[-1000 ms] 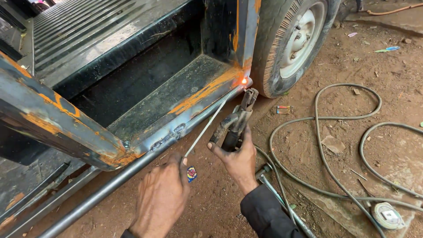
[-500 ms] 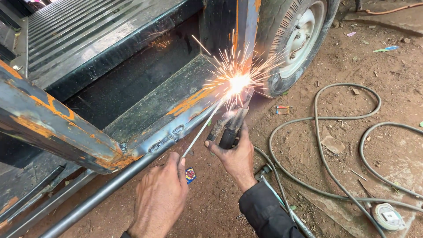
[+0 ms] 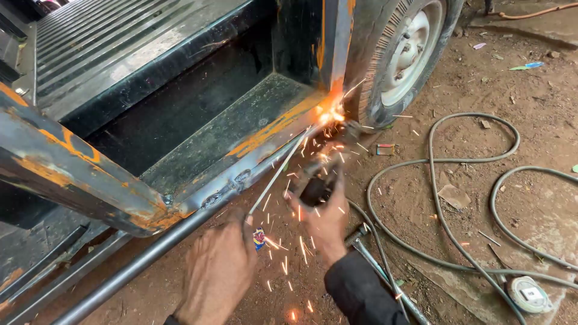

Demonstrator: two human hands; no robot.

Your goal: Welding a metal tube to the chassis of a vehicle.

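My right hand (image 3: 325, 219) grips a dark electrode holder (image 3: 319, 180) whose tip glows orange at the weld spot (image 3: 331, 113), where a steel rod (image 3: 180, 238) meets the corner of a rusty metal frame (image 3: 78, 174). Sparks fall around both hands. My left hand (image 3: 220, 271) pinches the lower end of a thin welding rod (image 3: 280, 168) that slants up toward the glowing spot. A small coloured object (image 3: 259, 239) lies between my hands.
A vehicle wheel (image 3: 406, 57) stands just right of the weld. Grey cables (image 3: 445, 162) loop across the dirt ground at right, with a round white object (image 3: 530, 294) at bottom right. A ribbed metal floor (image 3: 120, 48) fills the upper left.
The arc went from a small glow to a bright burst and is now dimmer, with sparks scattering downward over my hands. My hands have held about the same place.
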